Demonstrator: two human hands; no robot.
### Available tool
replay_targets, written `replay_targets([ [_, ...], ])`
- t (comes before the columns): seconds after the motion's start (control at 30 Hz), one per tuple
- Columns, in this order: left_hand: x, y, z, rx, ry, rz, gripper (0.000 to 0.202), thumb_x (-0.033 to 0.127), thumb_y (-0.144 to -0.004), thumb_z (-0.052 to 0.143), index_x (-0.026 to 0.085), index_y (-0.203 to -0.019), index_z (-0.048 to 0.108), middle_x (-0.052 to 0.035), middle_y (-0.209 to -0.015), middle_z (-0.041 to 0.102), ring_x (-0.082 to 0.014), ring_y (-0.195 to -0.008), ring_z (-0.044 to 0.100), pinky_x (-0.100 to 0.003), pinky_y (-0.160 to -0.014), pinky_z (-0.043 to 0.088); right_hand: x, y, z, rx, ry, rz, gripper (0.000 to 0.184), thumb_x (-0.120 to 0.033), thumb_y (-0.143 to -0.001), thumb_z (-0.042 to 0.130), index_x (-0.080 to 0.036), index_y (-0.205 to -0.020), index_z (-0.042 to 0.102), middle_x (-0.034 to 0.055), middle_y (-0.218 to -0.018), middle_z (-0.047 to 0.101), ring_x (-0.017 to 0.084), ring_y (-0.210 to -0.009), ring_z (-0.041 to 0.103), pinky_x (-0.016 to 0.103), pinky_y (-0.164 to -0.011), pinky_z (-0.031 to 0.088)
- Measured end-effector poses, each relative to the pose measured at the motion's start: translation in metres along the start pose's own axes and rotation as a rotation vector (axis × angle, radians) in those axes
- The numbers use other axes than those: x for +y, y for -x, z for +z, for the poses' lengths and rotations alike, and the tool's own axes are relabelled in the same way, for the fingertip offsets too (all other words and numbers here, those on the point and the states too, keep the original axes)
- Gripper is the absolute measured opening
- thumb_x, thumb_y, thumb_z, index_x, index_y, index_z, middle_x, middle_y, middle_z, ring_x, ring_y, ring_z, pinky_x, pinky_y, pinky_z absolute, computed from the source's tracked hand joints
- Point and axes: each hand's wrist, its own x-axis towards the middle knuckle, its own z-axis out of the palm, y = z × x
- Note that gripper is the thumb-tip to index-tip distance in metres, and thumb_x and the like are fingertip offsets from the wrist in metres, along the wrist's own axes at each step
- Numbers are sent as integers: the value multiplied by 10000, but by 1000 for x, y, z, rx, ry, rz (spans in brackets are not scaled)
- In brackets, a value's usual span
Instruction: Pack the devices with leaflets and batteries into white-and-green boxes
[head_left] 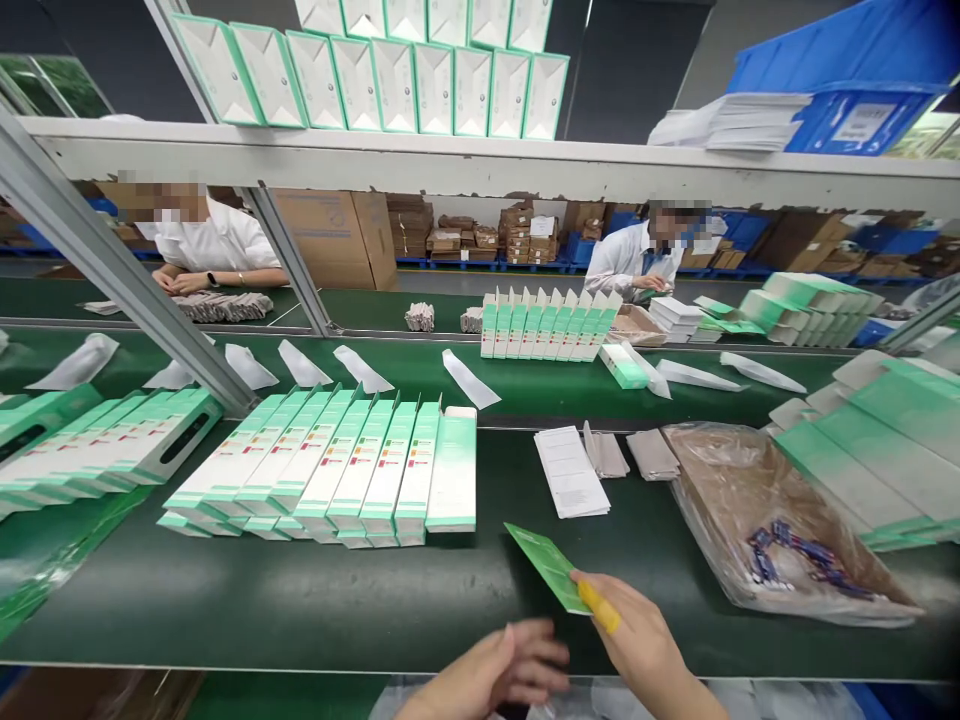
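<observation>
Loosely open, the left hand (499,672) is being held empty beside the right hand (637,630), by which a green card (547,565) is being pinched over the belt (300,600); a light corner grip is judged best.

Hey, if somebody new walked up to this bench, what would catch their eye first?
Probably the fanned row of white-and-green cartons lying on the dark belt, left of centre. Next, near the bottom edge, the right hand pinches a green leaflet, a yellow finger cot on one finger, with the left hand open beside it. At right sits a plastic-lined box holding small blue packets.
</observation>
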Motion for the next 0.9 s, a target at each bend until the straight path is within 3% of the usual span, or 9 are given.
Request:
replay_targets([
  [0.1,-5,-38,-2,71,334,-5,567,583,-820,609,139,-1171,631,-152,-1181,688,-299,-1083,661,-445,-947,492,-20,-21,-9,-185,-17,-119,247,-193,-979,435,-151,-1005,677,143,-997,752,239,-862,730,381,-760,610],
  [0.17,-9,-52,3,246,442,-52,364,374,-818,641,112,-1069,632,-132,-986,741,-281,-950,704,-400,-888,515,-25,-30,-15,-303,-75,-130,316,-381,-986,450,-171,-940,681,115,-965,758,223,-819,728,370,-765,602],
  [0.23,-14,-57,7,389,459,-90,274,220,-758,644,120,-1011,613,-85,-807,741,-260,-763,720,-388,-794,538,-13,-35,-19,-342,-110,-42,343,-450,-976,451,-192,-1008,675,84,-951,760,197,-809,720,344,-773,594],
  [0.3,-16,-55,8,438,445,-108,296,151,-722,625,130,-1014,589,-66,-763,733,-253,-686,715,-398,-749,545,17,-39,-19,-293,-7,62,271,-339,-979,474,-190,-1117,654,92,-1030,748,208,-912,708,364,-830,575],
  [0.43,-11,-47,3,428,424,-179,385,111,-689,614,141,-1067,542,-85,-858,737,-277,-791,734,-418,-790,545,89,-39,0,-248,363,73,350,-172,-941,492,-119,-1273,585,174,-1312,617,306,-1239,561,521,-1020,446],
  [0.53,-4,-43,1,429,425,-219,392,117,-681,623,140,-1062,537,-99,-871,731,-291,-828,732,-405,-794,543,114,-31,17,-265,411,27,314,-91,-921,472,-93,-1185,641,190,-1277,638,311,-1269,535,554,-1073,375],
  [0.67,-3,-45,-2,406,414,-217,352,85,-672,587,128,-1019,550,-111,-857,725,-302,-857,727,-391,-802,535,115,-17,19,-234,392,-38,322,-3,-894,429,-104,-1028,704,159,-1117,723,255,-1107,655,448,-1002,480],
  [0.8,-4,-53,-4,400,424,-236,400,74,-689,591,140,-1081,538,-108,-897,726,-303,-876,725,-408,-823,528,109,-16,2,-127,414,9,297,-14,-903,437,-94,-1045,685,158,-999,748,232,-901,720,363,-807,580],
  [0.9,1,-61,-1,311,490,-179,416,171,-771,644,150,-1173,540,-115,-965,731,-305,-935,718,-423,-888,506,89,-23,-14,-51,402,59,221,-63,-909,506,-102,-1065,658,156,-1001,741,216,-881,718,325,-792,579],
])
